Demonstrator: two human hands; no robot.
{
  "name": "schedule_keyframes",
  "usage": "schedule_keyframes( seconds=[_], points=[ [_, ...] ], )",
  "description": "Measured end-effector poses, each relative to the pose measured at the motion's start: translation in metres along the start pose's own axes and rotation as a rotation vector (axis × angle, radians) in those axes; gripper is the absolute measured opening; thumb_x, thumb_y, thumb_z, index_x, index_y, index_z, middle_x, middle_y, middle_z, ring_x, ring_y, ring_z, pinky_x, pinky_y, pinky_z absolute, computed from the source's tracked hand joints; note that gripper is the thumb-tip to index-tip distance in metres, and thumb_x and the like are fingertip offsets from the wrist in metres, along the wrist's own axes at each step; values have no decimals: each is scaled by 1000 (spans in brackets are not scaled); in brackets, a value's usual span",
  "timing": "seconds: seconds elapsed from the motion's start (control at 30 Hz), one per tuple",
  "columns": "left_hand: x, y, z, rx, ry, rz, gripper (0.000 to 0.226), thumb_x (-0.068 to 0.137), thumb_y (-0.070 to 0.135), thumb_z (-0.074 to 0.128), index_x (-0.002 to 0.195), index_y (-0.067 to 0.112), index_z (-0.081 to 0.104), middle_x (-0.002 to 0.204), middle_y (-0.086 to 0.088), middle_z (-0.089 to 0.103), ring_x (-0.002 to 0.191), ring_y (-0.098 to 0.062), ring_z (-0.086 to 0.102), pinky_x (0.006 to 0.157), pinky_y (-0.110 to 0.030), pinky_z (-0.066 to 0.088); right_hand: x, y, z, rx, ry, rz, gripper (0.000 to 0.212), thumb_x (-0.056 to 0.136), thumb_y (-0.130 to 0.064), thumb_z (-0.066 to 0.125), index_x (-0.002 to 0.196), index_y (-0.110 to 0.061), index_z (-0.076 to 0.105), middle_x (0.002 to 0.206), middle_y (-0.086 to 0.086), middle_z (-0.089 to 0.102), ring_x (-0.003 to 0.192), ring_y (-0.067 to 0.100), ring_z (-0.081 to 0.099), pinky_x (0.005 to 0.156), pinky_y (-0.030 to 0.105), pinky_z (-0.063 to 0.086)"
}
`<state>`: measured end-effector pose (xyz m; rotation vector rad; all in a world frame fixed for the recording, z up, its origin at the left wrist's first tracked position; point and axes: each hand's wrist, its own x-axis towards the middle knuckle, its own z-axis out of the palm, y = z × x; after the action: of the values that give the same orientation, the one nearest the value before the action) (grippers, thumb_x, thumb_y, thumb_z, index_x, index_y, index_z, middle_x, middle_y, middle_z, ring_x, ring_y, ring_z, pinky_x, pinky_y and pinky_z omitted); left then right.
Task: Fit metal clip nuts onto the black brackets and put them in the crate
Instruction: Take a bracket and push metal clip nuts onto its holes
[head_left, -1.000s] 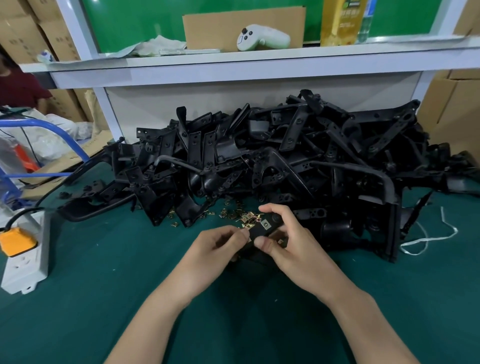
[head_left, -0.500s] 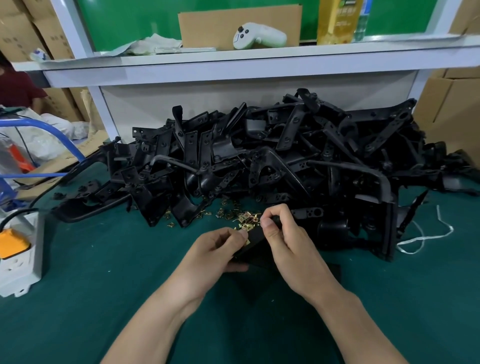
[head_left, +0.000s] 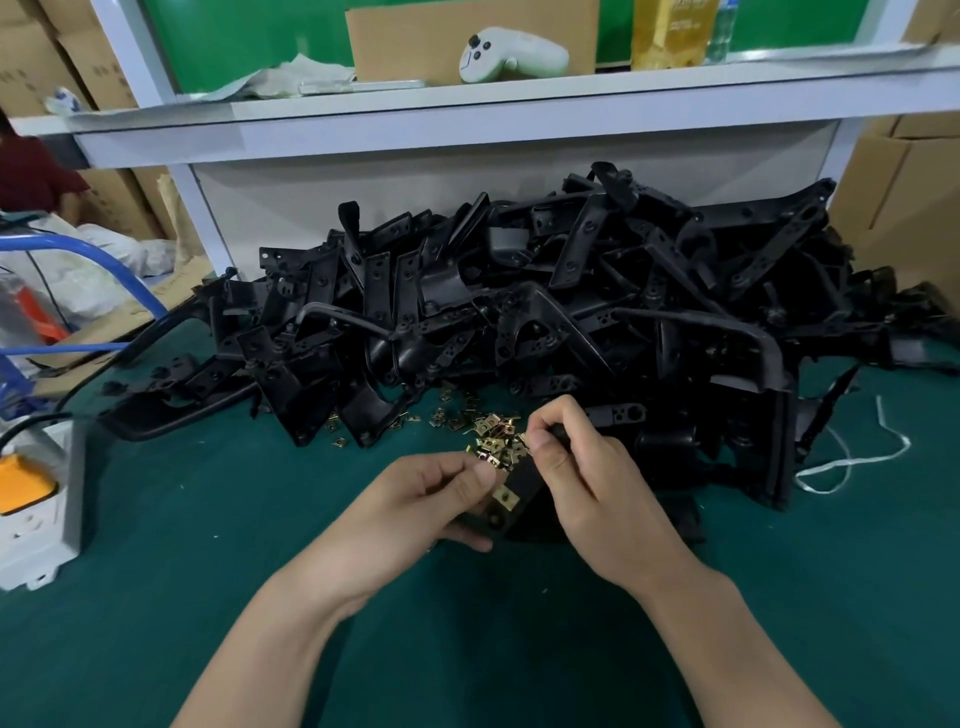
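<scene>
Both hands hold one black bracket just above the green mat. My left hand grips its lower end, thumb beside a brass clip nut seated on the bracket's edge. My right hand pinches the bracket's upper end. A scatter of loose brass clip nuts lies on the mat just behind my fingers. Behind them rises a large heap of black brackets. No crate is in view.
A white power strip with an orange plug sits at the left edge of the green mat. A white cord lies at the right. A white shelf with a game controller overhangs the heap. Cardboard boxes stand at both sides.
The bracket has been turned upright between my hands, and a clip nut now shows on its edge near my left thumb. My right hand shifted up to the bracket's top end.
</scene>
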<state>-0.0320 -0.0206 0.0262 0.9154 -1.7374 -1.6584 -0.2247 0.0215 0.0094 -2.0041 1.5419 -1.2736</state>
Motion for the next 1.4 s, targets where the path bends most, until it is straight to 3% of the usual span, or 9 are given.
schedule_keyframes(
  seconds=[0.23, 0.37, 0.5, 0.67, 0.83, 1.0, 1.1, 1.27, 1.4],
  points=[
    [-1, 1, 2, -80, -2, 96, 30, 88, 46, 69, 106, 23, 78, 109, -2, 76, 98, -16, 71, 87, -30, 58, -2, -3, 2, -25, 211, -61, 15, 105, -42, 31, 102, -33, 43, 56, -14, 48, 45, 12, 45, 49, 23, 30],
    [-1, -7, 15, 312, 248, 272, 28, 81, 57, 71, 107, 48, 68, 96, 19, 73, 83, 2, 67, 72, -6, 46, 0, -4, 6, -55, 331, -4, 17, 103, -46, 29, 105, -34, 41, 63, -18, 56, 48, 12, 50, 49, 28, 34],
    [1, -17, 25, 628, 462, 421, 28, 85, 62, 62, 105, 43, 59, 96, 25, 65, 88, -1, 64, 67, -11, 45, -1, -7, 16, -89, 388, 18, 19, 102, -49, 25, 105, -35, 39, 59, -19, 55, 48, 10, 50, 49, 24, 31],
    [1, -19, 23, 883, 552, 571, 33, 91, 57, 56, 116, 35, 56, 98, 25, 58, 87, 2, 59, 64, -20, 52, -1, -10, 17, -143, 405, -10, 13, 103, -46, 24, 103, -40, 35, 54, -13, 47, 50, 13, 54, 44, 27, 36],
    [1, -20, 26, 892, 606, 551, 34, 89, 51, 62, 112, 28, 60, 99, 21, 61, 88, -1, 57, 62, -25, 52, -1, -10, 21, -142, 373, 2, 19, 103, -48, 23, 105, -36, 37, 52, -8, 50, 44, 11, 56, 44, 40, 45],
    [1, -21, 25, 845, 565, 551, 30, 86, 48, 67, 105, 25, 63, 92, 16, 64, 80, -5, 60, 61, -26, 52, -2, -7, 23, -98, 367, 3, 16, 103, -49, 24, 103, -39, 37, 50, -11, 46, 46, 13, 53, 43, 32, 41],
    [1, -21, 24, 841, 558, 579, 29, 87, 49, 66, 100, 23, 64, 88, 15, 64, 75, -8, 61, 59, -28, 53, -2, -7, 23, -66, 346, 8, 14, 104, -48, 25, 103, -40, 37, 54, -12, 50, 46, 13, 52, 43, 35, 42],
    [2, -24, 24, 793, 555, 556, 25, 87, 53, 63, 102, 33, 59, 88, 18, 65, 78, -6, 62, 63, -25, 51, -1, -7, 24, -2, 354, 12, 14, 105, -45, 27, 103, -37, 38, 62, -23, 54, 48, 9, 51, 44, 24, 35],
    [5, -22, 27, 541, 536, 427, 26, 88, 60, 62, 112, 51, 57, 100, 23, 68, 94, -1, 65, 74, -14, 48, 0, -12, 26, 168, 392, 80, 12, 105, -48, 32, 102, -42, 42, 57, -13, 52, 45, 9, 47, 42, 35, 43]
  ],
)
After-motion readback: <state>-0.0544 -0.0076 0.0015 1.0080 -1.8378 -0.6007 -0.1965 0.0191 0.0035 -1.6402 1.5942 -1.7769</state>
